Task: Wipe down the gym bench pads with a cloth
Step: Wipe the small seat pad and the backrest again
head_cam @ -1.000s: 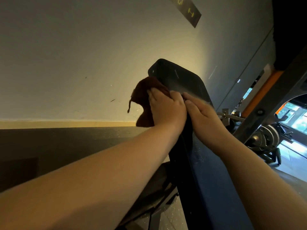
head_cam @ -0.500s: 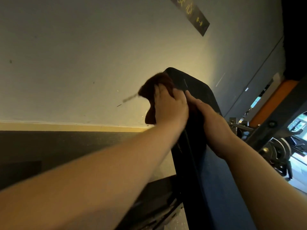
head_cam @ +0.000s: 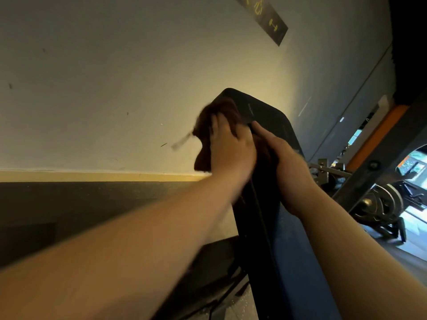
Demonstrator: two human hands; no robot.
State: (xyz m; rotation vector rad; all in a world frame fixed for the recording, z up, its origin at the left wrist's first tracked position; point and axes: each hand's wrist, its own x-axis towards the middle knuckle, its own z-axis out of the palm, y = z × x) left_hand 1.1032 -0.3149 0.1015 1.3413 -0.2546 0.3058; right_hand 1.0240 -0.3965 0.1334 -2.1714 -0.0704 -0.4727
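left hand (head_cam: 231, 150): grip spread, pressing cloth (head_cam: 205, 137) (blurred) | right hand (head_cam: 285, 165): grip spread on bench pad (head_cam: 268, 116)

- cloth (head_cam: 221, 112): dark reddish-brown, plain
- bench pad (head_cam: 268, 116): black at the top, face reads blue lower down
- wall (head_cam: 92, 88): off-white, warm yellow glow, a few dark specks
- skirting strip (head_cam: 92, 176): yellow
- sign (head_cam: 275, 31): dark, yellow dumbbell icon
- beam (head_cam: 379, 132): orange

Cloth (head_cam: 208, 125) motion-blurred; bench pad (head_cam: 265, 116) bottom cut off.
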